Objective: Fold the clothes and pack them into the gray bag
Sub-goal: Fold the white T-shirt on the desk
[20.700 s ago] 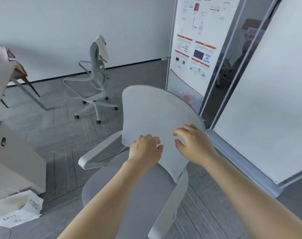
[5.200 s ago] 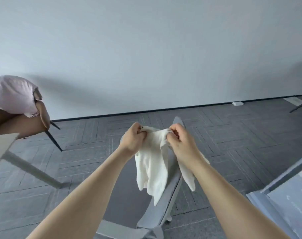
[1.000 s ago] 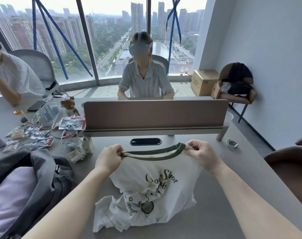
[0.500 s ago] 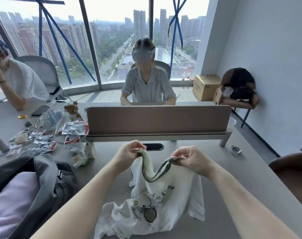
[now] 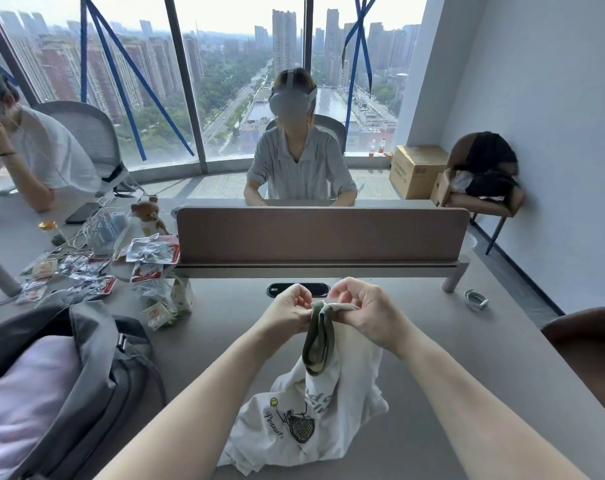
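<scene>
A white T-shirt [image 5: 315,420] with a green collar and a tennis print hangs over the grey table [image 5: 484,368], its lower part bunched on the tabletop. My left hand [image 5: 289,313] and my right hand [image 5: 365,311] pinch the two ends of the collar, held together above the table. The gray bag [image 5: 97,379] lies open at the left, with a pale pink garment [image 5: 24,393] inside it.
A brown desk divider [image 5: 322,233] crosses the table ahead, with a person seated behind it. Snack packets [image 5: 86,265], a toy bear [image 5: 148,211] and cables litter the left. A white coiled cable [image 5: 476,299] lies at the right. A brown chair [image 5: 592,344] edges in at the right.
My hands came together, so the collar that was stretched wide is now doubled and pinched shut. The shirt hangs narrower beneath them.
</scene>
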A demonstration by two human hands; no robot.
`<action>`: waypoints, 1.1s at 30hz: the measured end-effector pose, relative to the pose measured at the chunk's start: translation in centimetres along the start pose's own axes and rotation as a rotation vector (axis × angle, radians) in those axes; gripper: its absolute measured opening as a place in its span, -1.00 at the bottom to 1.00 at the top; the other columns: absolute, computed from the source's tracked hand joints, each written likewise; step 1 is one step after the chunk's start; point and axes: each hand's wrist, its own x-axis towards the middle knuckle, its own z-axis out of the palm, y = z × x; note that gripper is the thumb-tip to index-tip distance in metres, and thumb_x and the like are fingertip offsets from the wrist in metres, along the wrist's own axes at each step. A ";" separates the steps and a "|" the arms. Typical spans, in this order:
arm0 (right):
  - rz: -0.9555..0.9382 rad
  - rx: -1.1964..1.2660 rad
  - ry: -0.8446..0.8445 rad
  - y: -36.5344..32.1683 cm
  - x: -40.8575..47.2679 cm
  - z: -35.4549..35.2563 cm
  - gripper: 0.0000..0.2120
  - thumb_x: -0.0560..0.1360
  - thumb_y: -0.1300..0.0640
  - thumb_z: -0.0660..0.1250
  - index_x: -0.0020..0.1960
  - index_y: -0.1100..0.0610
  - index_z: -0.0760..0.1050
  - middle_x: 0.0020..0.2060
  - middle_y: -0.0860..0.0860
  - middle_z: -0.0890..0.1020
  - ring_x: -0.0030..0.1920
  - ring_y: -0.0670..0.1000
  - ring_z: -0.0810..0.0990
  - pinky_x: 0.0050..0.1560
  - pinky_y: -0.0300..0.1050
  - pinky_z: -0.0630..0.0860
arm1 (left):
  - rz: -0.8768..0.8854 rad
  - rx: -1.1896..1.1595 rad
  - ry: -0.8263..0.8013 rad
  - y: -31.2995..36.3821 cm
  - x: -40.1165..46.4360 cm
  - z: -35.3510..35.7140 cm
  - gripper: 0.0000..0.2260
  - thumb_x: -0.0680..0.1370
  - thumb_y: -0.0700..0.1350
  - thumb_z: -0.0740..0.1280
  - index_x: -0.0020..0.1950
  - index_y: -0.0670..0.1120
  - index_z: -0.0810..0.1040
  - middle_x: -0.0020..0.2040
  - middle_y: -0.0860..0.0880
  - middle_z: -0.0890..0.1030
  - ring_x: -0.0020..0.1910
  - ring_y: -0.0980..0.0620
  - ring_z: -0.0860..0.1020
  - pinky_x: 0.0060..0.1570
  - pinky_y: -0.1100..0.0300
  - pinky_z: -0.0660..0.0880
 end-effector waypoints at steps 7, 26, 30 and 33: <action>0.096 0.013 -0.152 -0.3 0.1 -0.3 -0.88 0.50 0.20 0.42 0.05 0.11 0.62 -0.42 -0.18 0.50 -0.38 -0.22 0.42 -0.22 -0.34 0.37 | -0.068 0.151 0.001 0.5 -0.1 -0.3 -0.68 0.51 -0.23 0.43 -0.35 -0.09 0.37 -0.42 -0.06 0.47 -0.48 0.08 0.48 -0.40 0.24 0.50; 0.093 0.034 0.234 -2.3 0.2 -3.4 -0.85 0.33 0.12 0.34 -0.19 0.19 0.46 -0.40 -0.06 0.45 -0.36 -0.08 0.35 -0.31 -0.14 0.31 | 0.134 0.249 -0.048 3.0 0.0 0.6 -0.93 0.37 -0.23 0.33 -0.19 -0.20 0.57 -0.30 -0.01 0.45 -0.31 0.06 0.37 -0.35 0.33 0.32; 0.098 0.114 0.137 -2.7 -0.2 -3.9 -0.86 0.41 0.13 0.49 -0.09 0.16 0.60 -0.20 0.09 0.69 -0.20 -0.07 0.57 -0.05 -0.07 0.48 | 0.227 0.198 0.008 4.7 -0.2 0.4 -0.87 0.40 -0.30 0.31 -0.10 -0.28 0.59 -0.31 -0.03 0.46 -0.37 0.11 0.35 -0.39 0.35 0.31; -0.022 0.132 0.216 -4.4 0.3 -4.8 -0.98 0.50 0.24 0.42 -0.10 0.19 0.61 -0.26 0.03 0.63 -0.22 -0.08 0.51 -0.07 -0.13 0.44 | 0.279 0.145 0.008 5.4 -0.2 0.0 -0.81 0.39 -0.19 0.41 -0.03 -0.22 0.60 -0.23 -0.02 0.54 -0.26 0.08 0.45 -0.22 0.28 0.41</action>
